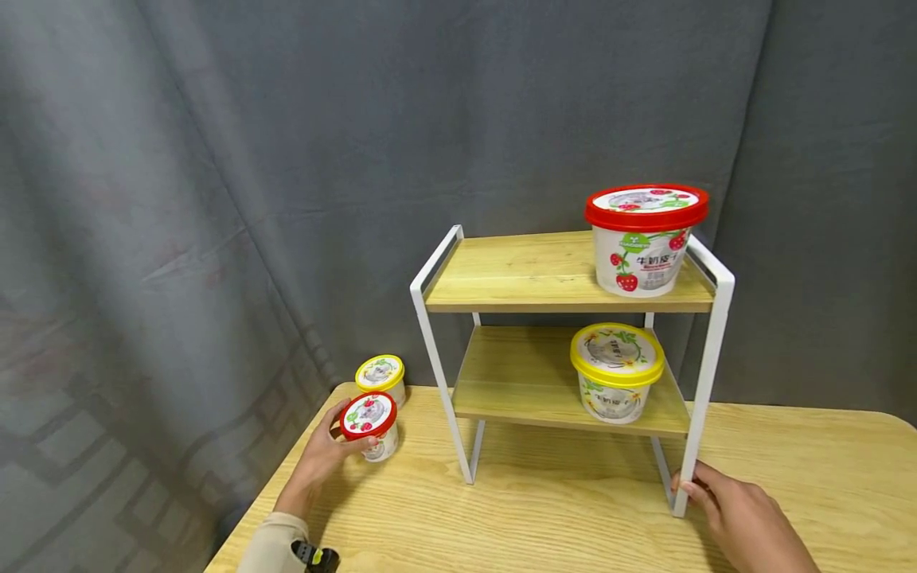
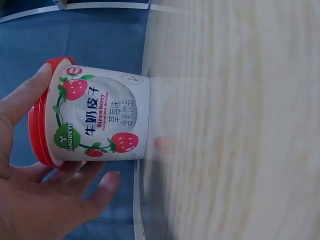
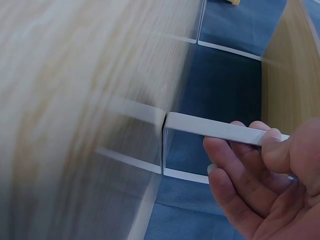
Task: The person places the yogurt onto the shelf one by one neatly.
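A small red-lidded strawberry cup [image 1: 369, 426] is gripped at the near left corner of the counter [image 1: 559, 509] by the left hand [image 1: 320, 461]. The fingers [image 2: 30, 92] and thumb are curled round its lid and upper wall, while its base stays on the wood, so the cup is kept upright and steady. Just behind the left hand, a small yellow-lidded cup [image 1: 382, 376] is left standing free, close to the counter's edge. To the right of that hand a two-tier white-framed shelf [image 1: 566, 350] is set; its front right leg [image 1: 698, 414] is pinched near the foot by the right hand [image 1: 745, 521], fingers [image 3: 235, 160] wrapped round the white bar, apparently so that the light frame is held still. Above the right hand, on the lower board, a large yellow-lidded tub [image 1: 617, 371] is placed toward the right end, and directly over it, on the top board, a large red-lidded strawberry tub [image 1: 645, 239] is seated against the right rail; the left halves of both boards are taken up by nothing. A grey curtain [image 1: 286, 159] is hung behind everything, which keeps the backdrop plain.
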Available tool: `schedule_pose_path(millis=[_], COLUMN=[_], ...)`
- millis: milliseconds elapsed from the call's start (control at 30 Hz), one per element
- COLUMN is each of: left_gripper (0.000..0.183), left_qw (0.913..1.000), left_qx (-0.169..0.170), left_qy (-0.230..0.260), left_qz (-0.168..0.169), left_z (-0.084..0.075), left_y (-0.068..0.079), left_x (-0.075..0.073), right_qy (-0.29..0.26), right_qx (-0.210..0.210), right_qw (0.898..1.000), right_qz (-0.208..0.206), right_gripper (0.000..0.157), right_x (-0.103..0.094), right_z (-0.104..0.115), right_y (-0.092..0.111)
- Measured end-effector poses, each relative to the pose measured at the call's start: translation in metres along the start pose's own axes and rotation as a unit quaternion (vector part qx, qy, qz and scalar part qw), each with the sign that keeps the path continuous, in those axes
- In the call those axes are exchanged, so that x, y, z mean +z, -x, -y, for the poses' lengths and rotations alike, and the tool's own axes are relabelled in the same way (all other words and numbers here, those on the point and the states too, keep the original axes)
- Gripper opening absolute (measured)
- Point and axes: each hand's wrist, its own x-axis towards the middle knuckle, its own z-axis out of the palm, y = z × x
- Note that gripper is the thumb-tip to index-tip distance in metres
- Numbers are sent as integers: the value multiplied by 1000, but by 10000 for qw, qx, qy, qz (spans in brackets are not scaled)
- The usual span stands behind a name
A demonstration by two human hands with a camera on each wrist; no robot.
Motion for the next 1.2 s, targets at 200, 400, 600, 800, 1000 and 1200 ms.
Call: schedule_pose_path(millis=[200,400,600,800,1000,1200], left_gripper=[99,95,93,92,93,98], left_qw=[9992,9991,9993,9993,9985,9934], left_qx=[-167,-186,-152,-101,-61,251], left_qy=[-347,-385,-331,-355,-481,-264], left_qz=[-66,-19,18,36,263,1089], left_z=[-2,-7,-11,-18,-22,-16], left_y=[-1,1,7,14,27,25], left_x=[3,8,13,17,16,1], right_qy=[-16,83,116,160,118,144], right_qx=[20,-225,-315,-594,-524,-617], right_qw=[10000,9990,9983,9943,9959,9948], right_qz=[58,-385,-470,-874,-723,-795], right_gripper=[12,7,10,10,7,8], right_x=[-1,-4,-4,-3,-1,2], right_z=[0,-1,-1,-2,-1,1], right_y=[2,3,5,3,3,4])
